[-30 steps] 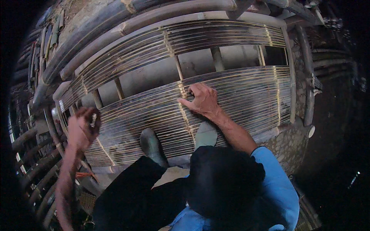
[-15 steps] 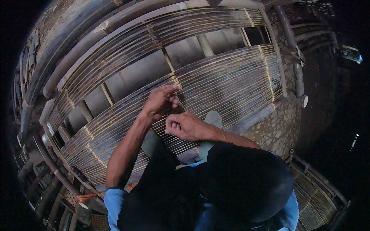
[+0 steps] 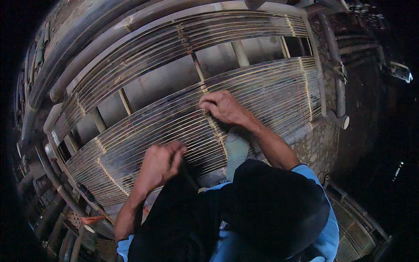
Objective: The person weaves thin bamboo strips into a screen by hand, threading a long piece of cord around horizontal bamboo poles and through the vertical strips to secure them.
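Observation:
A wide panel of thin parallel slats point(image 3: 270, 85), seemingly bamboo, lies below me on a frame. Pale cross strips tie the slats together. Over the middle cross strip point(image 3: 214, 126), my right hand point(image 3: 221, 107) is closed with its fingers curled. Whether a thin strand is in them is hidden. My left hand point(image 3: 160, 162) hovers over the near slats, left of that strip, slightly blurred. Its thumb and fingertips are drawn together, and anything pinched there is too small to make out. A grey-green shoe or sock point(image 3: 237, 153) shows below my right hand.
Thick poles point(image 3: 94, 61) run along the far side. A gap between two slat bands shows a large grey surface point(image 3: 170, 76) beneath. Orange binding point(image 3: 93, 219) wraps a pole at lower left. Another slatted panel point(image 3: 351, 227) stands at lower right. Stony ground point(image 3: 325, 142) lies right.
My hands were close together at the middle cross strip. The right hand has moved up and right onto the strip; the left has drawn down and left, away from it.

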### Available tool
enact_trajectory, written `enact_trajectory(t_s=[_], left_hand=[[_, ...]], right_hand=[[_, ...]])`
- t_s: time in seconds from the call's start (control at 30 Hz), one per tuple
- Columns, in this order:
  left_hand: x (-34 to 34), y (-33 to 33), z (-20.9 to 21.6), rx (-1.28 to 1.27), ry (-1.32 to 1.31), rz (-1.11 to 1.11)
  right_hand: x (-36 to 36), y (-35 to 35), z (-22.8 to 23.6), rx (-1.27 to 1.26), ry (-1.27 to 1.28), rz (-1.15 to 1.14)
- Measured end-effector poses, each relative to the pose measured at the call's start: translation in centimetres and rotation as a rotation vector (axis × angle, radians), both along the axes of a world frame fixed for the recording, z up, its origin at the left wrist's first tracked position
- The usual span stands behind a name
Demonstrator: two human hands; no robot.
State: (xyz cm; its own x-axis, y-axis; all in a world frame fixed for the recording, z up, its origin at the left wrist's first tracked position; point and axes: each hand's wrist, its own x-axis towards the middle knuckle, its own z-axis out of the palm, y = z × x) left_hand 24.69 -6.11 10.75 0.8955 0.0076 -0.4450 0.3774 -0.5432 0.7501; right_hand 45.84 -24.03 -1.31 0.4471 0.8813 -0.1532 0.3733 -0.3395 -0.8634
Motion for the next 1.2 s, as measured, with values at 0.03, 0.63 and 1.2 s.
enact_trajectory(t_s=[0.03,0.63,1.2], left_hand=[[-0.5,-0.6,0.3,0.017,0.080,-0.079],[-3.2,4.7,3.0,-0.125,0.104,0.371],[6.9,1.7,1.2,-0.776,0.031,0.424]], right_hand=[[-0.8,0.1,1.5,0.003,0.007,0.005],[1.8,2.6,0.1,0.047,-0.325,0.318],[2.3,3.3,12.3,0.147,0.193,0.540]])
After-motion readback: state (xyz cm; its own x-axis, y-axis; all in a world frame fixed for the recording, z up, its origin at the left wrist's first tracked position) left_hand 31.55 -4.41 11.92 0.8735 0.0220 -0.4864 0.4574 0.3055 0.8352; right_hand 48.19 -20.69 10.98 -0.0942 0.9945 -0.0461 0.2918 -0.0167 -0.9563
